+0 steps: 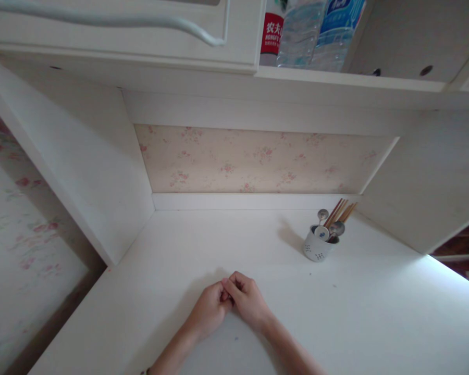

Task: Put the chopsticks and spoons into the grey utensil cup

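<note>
My left hand (210, 311) and my right hand (248, 302) rest together over the white tabletop (203, 239), low in the middle of the head view. Both have their fingers curled in, and the fingertips and thumbs touch where the hands meet. No object shows in either one, though the inner sides of the palms are hidden. Beyond my right hand, toward the back right, stands a white utensil holder (315, 251) with small holes in its side. Metal spoons (337, 227), wooden chopsticks (336, 212) and a white spoon (321, 233) stick up out of it.
Overhead runs a white cabinet (121, 47) with a long curved handle (140, 21). Its open section holds plastic bottles (300, 36) and a blue package (338, 21). Side panels (82, 156) bound the tabletop left and right, with flowered wallpaper (250, 161) behind.
</note>
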`<state>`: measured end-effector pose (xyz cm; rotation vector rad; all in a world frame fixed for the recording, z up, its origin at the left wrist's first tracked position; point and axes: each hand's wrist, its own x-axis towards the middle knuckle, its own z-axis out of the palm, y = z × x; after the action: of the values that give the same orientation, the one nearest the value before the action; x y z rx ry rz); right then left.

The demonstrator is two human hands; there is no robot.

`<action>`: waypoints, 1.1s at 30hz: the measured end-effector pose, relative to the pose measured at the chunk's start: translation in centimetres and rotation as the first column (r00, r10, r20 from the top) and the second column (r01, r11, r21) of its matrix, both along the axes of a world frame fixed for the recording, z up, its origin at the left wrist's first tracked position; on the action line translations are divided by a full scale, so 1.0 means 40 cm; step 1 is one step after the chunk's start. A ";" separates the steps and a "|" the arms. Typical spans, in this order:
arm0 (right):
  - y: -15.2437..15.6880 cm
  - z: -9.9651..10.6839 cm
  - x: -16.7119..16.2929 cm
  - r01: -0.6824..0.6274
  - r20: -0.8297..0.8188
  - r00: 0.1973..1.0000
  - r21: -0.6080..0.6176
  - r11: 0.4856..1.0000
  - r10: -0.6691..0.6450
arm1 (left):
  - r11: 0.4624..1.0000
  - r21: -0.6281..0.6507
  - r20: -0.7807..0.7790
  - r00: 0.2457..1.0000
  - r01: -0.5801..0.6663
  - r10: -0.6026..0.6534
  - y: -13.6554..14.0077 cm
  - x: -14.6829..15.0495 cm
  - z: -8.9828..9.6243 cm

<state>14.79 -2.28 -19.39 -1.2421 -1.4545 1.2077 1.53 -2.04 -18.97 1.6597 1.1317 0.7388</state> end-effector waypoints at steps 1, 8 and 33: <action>0.000 0.000 0.000 -0.001 0.001 1.000 0.001 1.000 0.001 | 1.000 0.004 -0.003 1.000 -0.002 0.002 0.000 0.000 -0.002; 0.003 -0.003 0.004 -0.006 0.011 1.000 0.013 1.000 0.006 | 1.000 -0.002 0.006 1.000 0.007 -0.007 -0.001 0.002 0.000; -0.008 0.014 0.004 -0.006 0.051 0.999 0.011 1.000 0.005 | 1.000 0.018 -0.025 1.000 -0.010 0.010 -0.003 -0.001 -0.010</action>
<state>14.94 -2.61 -18.82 -1.2705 -1.5001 1.1779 1.51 -2.18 -19.37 1.6841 1.1551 0.7385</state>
